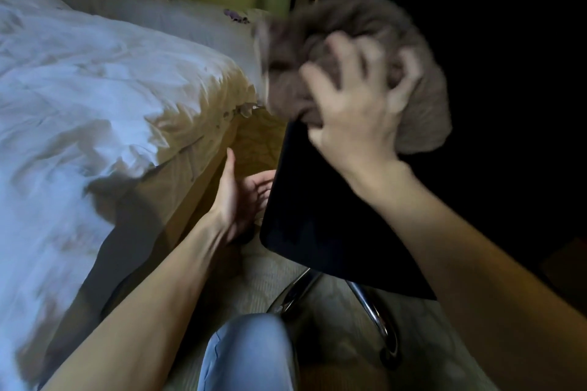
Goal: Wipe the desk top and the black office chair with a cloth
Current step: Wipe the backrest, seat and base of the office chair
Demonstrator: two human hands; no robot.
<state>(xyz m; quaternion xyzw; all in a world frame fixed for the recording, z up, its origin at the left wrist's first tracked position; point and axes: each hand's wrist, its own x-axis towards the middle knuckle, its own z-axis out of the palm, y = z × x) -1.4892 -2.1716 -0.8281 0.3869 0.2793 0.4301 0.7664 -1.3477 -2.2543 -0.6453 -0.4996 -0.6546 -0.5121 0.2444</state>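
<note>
Toward one o'clock my right hand grips the bunched grey-brown cloth, fingers spread and curled into it, on the upper edge of the black office chair. Centre frame, my left hand lies open and relaxed at the chair's left edge, squeezed against the bed crowding in from nine o'clock. Chrome chair legs show at five, my knee at six.
</note>
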